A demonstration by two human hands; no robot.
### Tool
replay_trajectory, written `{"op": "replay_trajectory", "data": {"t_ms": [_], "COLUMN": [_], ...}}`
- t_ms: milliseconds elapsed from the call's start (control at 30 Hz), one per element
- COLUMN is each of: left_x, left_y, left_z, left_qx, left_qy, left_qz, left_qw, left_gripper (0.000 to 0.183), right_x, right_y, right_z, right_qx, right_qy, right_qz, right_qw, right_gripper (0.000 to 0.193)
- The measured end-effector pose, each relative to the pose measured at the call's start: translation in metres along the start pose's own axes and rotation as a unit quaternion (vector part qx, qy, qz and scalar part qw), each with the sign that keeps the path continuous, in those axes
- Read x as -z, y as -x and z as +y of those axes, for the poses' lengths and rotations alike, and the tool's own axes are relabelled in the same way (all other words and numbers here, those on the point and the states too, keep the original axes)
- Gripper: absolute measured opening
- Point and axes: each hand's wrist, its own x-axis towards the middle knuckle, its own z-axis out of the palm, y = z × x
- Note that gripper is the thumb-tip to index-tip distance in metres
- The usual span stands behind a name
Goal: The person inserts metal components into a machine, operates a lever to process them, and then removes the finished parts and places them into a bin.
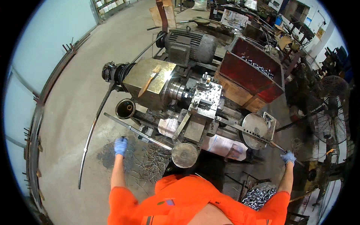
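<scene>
Grasping the lever rod (278, 146) at 4 o'clock with the right hand (288, 158), best working it smoothly from near its end while leaving the left hand (120, 146), clenched or released unclear, at 8 o'clock, away from the spindle (175, 90).

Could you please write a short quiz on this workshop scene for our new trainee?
1. Which of the person's grips holds the long, straight metal lever, left or right?
2. True or false: a brush with a brown wooden handle rests on the brass-coloured, box-shaped metal housing.
3. Fill in the blank: inside the dark red, open-topped box lie many ____.

Key:
1. The blue-gloved right grip; the blue-gloved left grip is well apart from the lever.
2. True.
3. Small, silvery metal parts.
</scene>
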Motion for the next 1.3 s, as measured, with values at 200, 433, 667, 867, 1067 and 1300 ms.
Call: {"op": "replay_trajectory", "data": {"t_ms": [200,433,667,867,1067,1300], "left_x": [-0.08,-0.096,-0.031,-0.045,0.014,0.067], "left_y": [-0.025,-0.068,-0.046,-0.067,-0.041,-0.047], "left_z": [0.046,-0.001,0.104,0.077,0.068,0.069], "left_qx": [-0.078,-0.238,-0.292,-0.275,-0.1,0.152], "left_qy": [-0.119,-0.223,-0.348,-0.377,-0.213,0.491], "left_qz": [-0.176,-0.26,-0.196,-0.177,-0.137,0.08], "left_qw": [0.974,0.909,0.869,0.866,0.962,0.854], "left_gripper": [0.035,0.031,0.025,0.024,0.03,0.029], "right_x": [-0.069,-0.116,-0.121,-0.117,-0.129,-0.186], "right_y": [-0.01,0.042,0.054,0.053,0.062,0.102], "right_z": [0.038,0.032,0.04,0.073,0.081,0.153], "right_qx": [0.012,0.002,-0.016,-0.03,-0.073,-0.071], "right_qy": [-0.018,-0.089,-0.125,-0.1,-0.113,-0.14], "right_qz": [0.115,0.194,0.178,0.13,0.164,0.1], "right_qw": [0.993,0.977,0.976,0.986,0.977,0.983], "right_gripper": [0.074,0.059,0.057,0.048,0.049,0.043]}}
